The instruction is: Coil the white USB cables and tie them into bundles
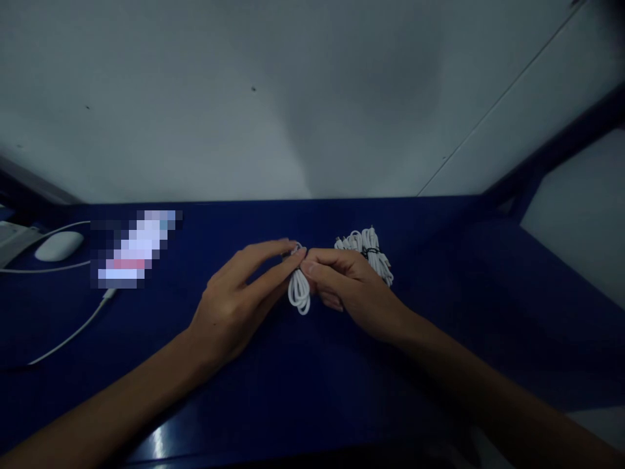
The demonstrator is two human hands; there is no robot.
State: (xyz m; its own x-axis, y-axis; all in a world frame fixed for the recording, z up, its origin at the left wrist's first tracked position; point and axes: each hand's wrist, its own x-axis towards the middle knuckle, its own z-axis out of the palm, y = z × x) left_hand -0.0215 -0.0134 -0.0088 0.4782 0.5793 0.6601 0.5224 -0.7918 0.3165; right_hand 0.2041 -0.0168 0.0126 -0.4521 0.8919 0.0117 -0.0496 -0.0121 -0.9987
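A white cable (299,292), coiled into a small bundle, hangs between my two hands near the middle of the view. My left hand (244,286) grips it from the left, its fingers reaching over the top of the coil. From the right, the thumb and forefinger of my right hand (351,280) pinch at the middle of the same bundle. What lies between those fingertips is mostly hidden. Just behind my right hand lies a pile of similar white cable bundles (378,260), with black ties around them.
At the left, a lit phone (131,251), blurred out, lies with a white charging cable (88,329) running from it. Beside it sits a white rounded case (59,246). A pale wall (303,130) rises behind the blue tabletop (312,391).
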